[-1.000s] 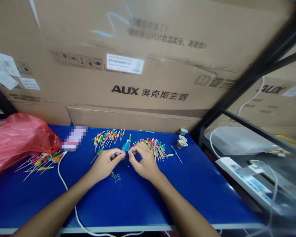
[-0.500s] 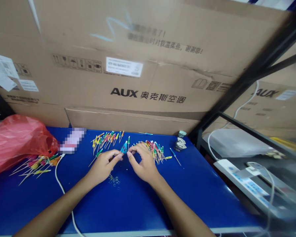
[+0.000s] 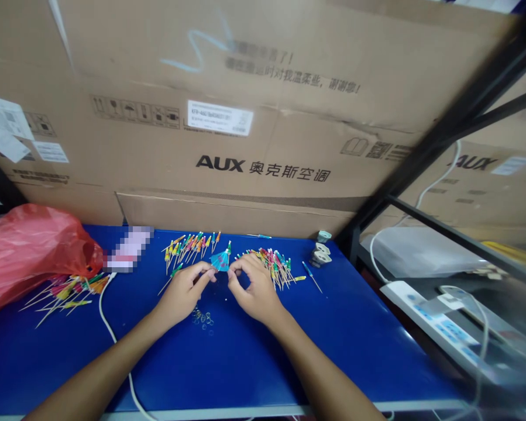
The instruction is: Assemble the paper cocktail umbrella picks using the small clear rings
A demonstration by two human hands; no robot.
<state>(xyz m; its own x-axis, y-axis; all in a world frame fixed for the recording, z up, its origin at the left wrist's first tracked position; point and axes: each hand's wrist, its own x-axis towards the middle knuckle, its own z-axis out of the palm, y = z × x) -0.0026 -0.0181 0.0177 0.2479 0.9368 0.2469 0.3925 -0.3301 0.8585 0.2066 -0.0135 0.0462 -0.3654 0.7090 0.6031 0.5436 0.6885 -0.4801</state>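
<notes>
A small blue paper umbrella (image 3: 220, 261), partly spread, is held between my two hands. My left hand (image 3: 184, 294) pinches its left edge with thumb and fingers. On its right edge, the thumb and forefinger of my right hand (image 3: 254, 290) are closed. Folded umbrella picks (image 3: 193, 246) in several colours lie behind my left hand. Another pile of picks (image 3: 279, 268) lies beyond my right hand, partly hidden by it. Small clear rings (image 3: 203, 319) are scattered on the blue table (image 3: 227, 368) below my hands.
A red plastic bag (image 3: 38, 248) lies at the left, over more picks (image 3: 67, 292). Beside it are a blurred-out pink item (image 3: 129, 248) and a white cable (image 3: 109, 324). Small pale objects (image 3: 322, 252) stand back right, near a black frame (image 3: 377, 207). A large carton (image 3: 263, 140) stands behind.
The blue umbrella has opened from a narrow folded cone to a wider canopy between my fingers. My hands have barely moved.
</notes>
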